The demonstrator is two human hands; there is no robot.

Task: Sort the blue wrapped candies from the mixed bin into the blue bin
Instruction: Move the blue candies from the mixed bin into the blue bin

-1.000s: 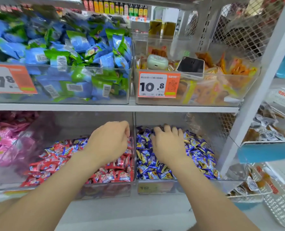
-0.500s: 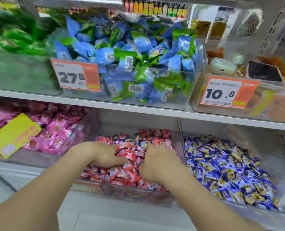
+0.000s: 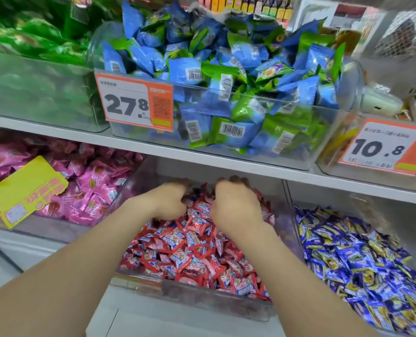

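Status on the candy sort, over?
Left hand and right hand both curled into red candies in mixed bin; grip unclear, blurred. Nothing blue plainly in hand. Blue bin on the right, path open.

Single head-worn view, wide-angle; straight lines bow toward the frame edges. Faces forward and down into the lower tier, close in. Both forearms enter from the bottom edge, with left hand (image 3: 168,200) and right hand (image 3: 236,207) at centre over the mixed bin (image 3: 202,296). The upper shelf (image 3: 226,164) front edge crosses mid-frame, sloping down to the right. The blue bin (image 3: 336,198) sits lower right, cut by the frame.
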